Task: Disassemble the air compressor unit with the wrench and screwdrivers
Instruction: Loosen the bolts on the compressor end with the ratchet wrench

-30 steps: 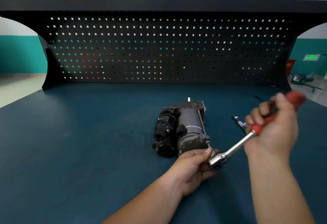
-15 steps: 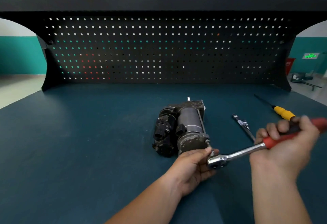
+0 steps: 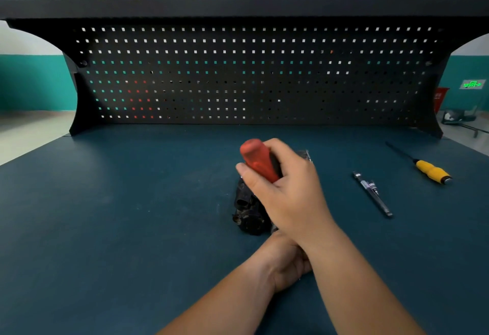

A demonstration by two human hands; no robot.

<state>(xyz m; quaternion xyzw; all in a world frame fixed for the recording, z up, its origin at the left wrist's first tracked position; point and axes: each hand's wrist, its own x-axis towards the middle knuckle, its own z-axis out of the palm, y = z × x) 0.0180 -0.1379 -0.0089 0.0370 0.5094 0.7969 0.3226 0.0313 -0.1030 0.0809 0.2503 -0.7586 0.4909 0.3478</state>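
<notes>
Gripping the red handle of the wrench (image 3: 258,161), the right hand (image 3: 285,194) is clenched around it directly above the air compressor (image 3: 247,210), which lies near the middle of the tabletop (image 3: 132,202), close in front of the person. The step looks like loosening a fastener at the near end of the unit. To do it well, I'd say the wrench head must sit square on the fastener, with the swing kept flat and short. Nothing clamps the unit down, so it could slide or roll under a hard pull, and the left hand (image 3: 287,264) should brace it firmly.

Much is hidden from where I stand. The wrench's shaft and head, and the fastener itself, are behind the right hand and wrist. The left hand's fingers tuck under the right forearm, so I cannot tell whether they hold anything. Only the compressor's dark left end and a metal corner show. The right hand is slightly blurred. Well to the right lie a yellow-handled screwdriver (image 3: 431,170) and a slim metal tool (image 3: 373,194) whose kind I cannot make out.
</notes>
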